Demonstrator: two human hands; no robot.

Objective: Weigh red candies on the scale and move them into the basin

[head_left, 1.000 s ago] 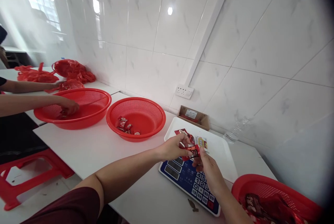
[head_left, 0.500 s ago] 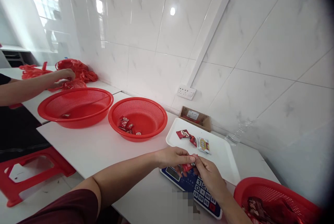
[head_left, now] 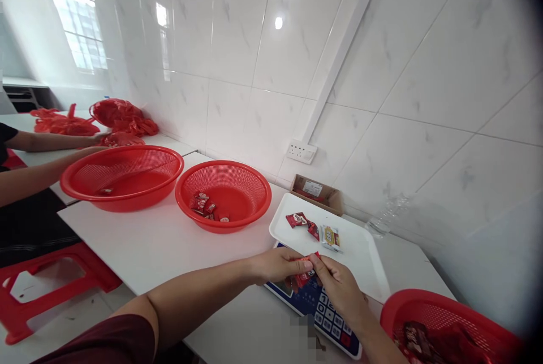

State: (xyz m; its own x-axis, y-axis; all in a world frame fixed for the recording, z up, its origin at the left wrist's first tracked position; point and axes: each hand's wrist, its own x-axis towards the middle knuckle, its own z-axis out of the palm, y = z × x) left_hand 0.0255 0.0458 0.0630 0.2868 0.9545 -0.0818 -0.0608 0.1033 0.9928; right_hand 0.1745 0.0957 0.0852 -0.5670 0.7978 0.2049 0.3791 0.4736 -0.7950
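Observation:
My left hand and my right hand meet above the blue keypad of a scale. Both pinch the same small red snack packet, one at each end. Just beyond them the scale's white tray carries two red packets and a yellow-and-white packet.
A red mesh basket with several red packets stands left of the tray, and a larger red basket further left. A third red basket with dark red packets is at lower right. Another person's arms reach in at left, near red bags. A cardboard box sits by the wall.
My hands have drawn back from over the white tray toward me, to above the keypad, still holding the red packet. The other person's hand left the large basket.

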